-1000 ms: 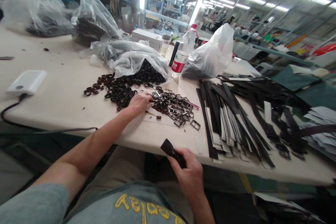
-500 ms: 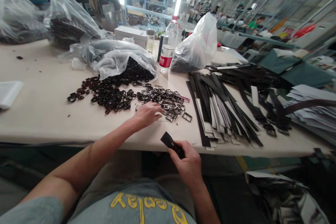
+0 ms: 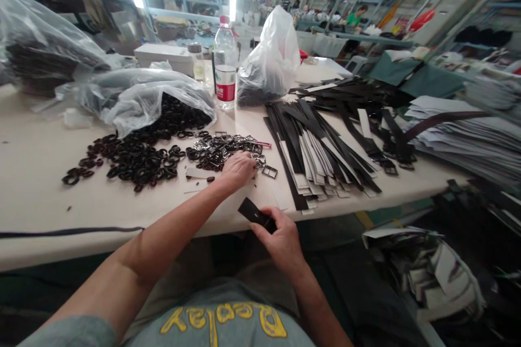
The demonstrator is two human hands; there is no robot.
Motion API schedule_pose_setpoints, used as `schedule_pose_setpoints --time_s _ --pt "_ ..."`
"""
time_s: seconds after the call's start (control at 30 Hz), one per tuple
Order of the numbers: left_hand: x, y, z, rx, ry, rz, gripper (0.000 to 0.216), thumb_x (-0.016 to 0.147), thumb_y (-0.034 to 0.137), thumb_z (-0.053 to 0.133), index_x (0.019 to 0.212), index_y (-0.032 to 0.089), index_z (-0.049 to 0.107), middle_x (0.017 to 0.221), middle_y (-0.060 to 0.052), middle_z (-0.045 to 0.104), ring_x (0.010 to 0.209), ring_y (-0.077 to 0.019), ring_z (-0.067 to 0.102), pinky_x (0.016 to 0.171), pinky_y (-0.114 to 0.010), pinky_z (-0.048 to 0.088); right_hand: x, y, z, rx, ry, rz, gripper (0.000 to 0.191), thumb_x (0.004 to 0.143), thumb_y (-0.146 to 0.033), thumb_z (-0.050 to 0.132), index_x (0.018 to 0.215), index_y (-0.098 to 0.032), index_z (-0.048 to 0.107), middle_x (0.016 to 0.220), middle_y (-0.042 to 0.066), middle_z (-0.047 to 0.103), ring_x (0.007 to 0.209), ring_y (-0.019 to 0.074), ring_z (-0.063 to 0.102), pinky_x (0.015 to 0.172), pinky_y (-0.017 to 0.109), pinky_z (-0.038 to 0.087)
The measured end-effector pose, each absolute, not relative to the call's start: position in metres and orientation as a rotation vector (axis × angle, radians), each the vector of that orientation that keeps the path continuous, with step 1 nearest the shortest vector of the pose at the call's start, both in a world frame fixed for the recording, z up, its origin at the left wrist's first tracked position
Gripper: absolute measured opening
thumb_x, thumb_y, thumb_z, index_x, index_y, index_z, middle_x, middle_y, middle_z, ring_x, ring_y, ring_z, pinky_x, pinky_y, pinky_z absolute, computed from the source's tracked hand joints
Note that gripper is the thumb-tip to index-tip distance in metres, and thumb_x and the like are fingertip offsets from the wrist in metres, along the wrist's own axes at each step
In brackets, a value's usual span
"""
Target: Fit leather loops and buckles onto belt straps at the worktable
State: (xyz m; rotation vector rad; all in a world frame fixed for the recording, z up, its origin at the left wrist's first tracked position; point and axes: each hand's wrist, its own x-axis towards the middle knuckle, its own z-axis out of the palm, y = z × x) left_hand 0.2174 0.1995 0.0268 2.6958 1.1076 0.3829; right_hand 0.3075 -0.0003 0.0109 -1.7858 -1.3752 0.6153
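Note:
My right hand is closed around a black strap, pinched between thumb and fingers at the table's front edge. A small slit shows near the strap's free end. My left hand is at the near side of a heap of metal buckles. Its fingertips are turned down and away among the buckles, so whether they grip one is hidden. One rectangular buckle lies apart to the right of that hand. Left of the buckles is a spread of small black loops.
Clear plastic bags and a white bag stand behind, with a water bottle between them. Many black straps with white backing fan out to the right. Farther right is a paper stack. A filled container stands below.
My left hand has moved right and farther into the buckle heap. My right hand keeps the strap at about the same place. The view has swung to the right.

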Motion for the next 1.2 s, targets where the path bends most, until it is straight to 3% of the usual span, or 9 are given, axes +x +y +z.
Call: schedule_pose_setpoints --time_s 0.23,0.47,0.8,1.03,1.2 --pt "0.222 0.204 0.022 2.689 1.095 0.450 0.028 0.092 0.038 0.060 0.082 0.021 0.081 0.096 -0.010 0.075 0.096 -0.0256 0.064 0.096 -0.042 0.045 0.310 0.004 0.004 -1.719 -1.274 0.790 0.013 0.083 -0.030 0.069 0.092 -0.022 0.065 0.083 -0.001 0.071 0.080 0.0197 0.065 0.074 0.029 0.047" --pt "0.222 0.204 0.014 2.658 1.093 0.552 0.014 0.086 0.030 0.068 0.086 0.025 0.081 0.104 -0.008 0.075 0.101 -0.0264 0.063 0.096 -0.041 0.046 0.307 0.003 0.007 -1.734 -1.277 0.801 0.011 0.082 -0.029 0.069 0.091 -0.022 0.067 0.083 0.000 0.073 0.080 0.0203 0.067 0.072 0.029 0.047" --pt "0.219 0.199 0.014 2.558 1.009 0.851 0.015 0.087 0.028 0.067 0.082 0.023 0.080 0.106 -0.008 0.074 0.100 -0.0247 0.064 0.102 -0.044 0.043 0.315 0.001 0.002 -1.691 -1.226 0.764 0.011 0.084 -0.029 0.067 0.091 -0.021 0.068 0.082 0.001 0.071 0.078 0.0194 0.066 0.072 0.028 0.047" --pt "0.198 0.183 0.029 1.665 0.960 1.094 0.020 0.074 0.038 0.077 0.080 0.019 0.079 0.079 -0.004 0.075 0.069 -0.0164 0.064 0.073 -0.032 0.051 0.325 -0.001 0.004 -1.632 -1.132 0.768 0.012 0.083 -0.030 0.067 0.088 -0.019 0.067 0.080 0.001 0.071 0.076 0.0182 0.065 0.072 0.028 0.046" --pt "0.180 0.159 0.034 1.262 0.898 1.221 0.025 0.064 0.035 0.086 0.082 0.019 0.079 0.078 -0.003 0.077 0.070 -0.0148 0.070 0.076 -0.029 0.055 0.319 0.002 0.008 -1.504 -1.041 0.868 0.014 0.083 -0.032 0.064 0.083 -0.019 0.066 0.073 -0.001 0.066 0.067 0.0147 0.059 0.064 0.025 0.045"
